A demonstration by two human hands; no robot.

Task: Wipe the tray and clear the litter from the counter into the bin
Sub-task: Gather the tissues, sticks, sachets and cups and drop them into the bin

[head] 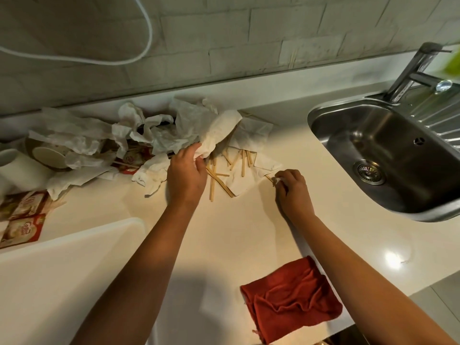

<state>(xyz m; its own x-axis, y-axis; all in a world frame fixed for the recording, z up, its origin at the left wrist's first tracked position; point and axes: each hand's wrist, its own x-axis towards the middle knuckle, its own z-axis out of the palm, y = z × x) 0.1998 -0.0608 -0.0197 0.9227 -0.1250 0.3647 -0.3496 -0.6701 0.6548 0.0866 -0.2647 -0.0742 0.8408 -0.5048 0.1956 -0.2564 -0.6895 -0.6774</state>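
Setting: pale cream counter (224, 232) under a grey brick-pattern wall
Litter: heap of crumpled white paper napkins (139, 135) at the back of the counter, thin wooden stir sticks (219, 175) scattered just beside it on a flat napkin
Left hand (186, 175): fingers curled around a crumpled white napkin (219, 133) at the heap's right edge, sticks just right of the palm
Right hand (293, 188): fingertips pinching a small scrap at the flat napkin's right corner
Tray: white plastic tray (62, 270), near left, apart from both hands
Cloth: rumpled red cloth (291, 300) near the counter's front edge, under the right forearm
Surroundings: steel sink (373, 145) and tap at right, red-and-white creamer packets (22, 220) at left
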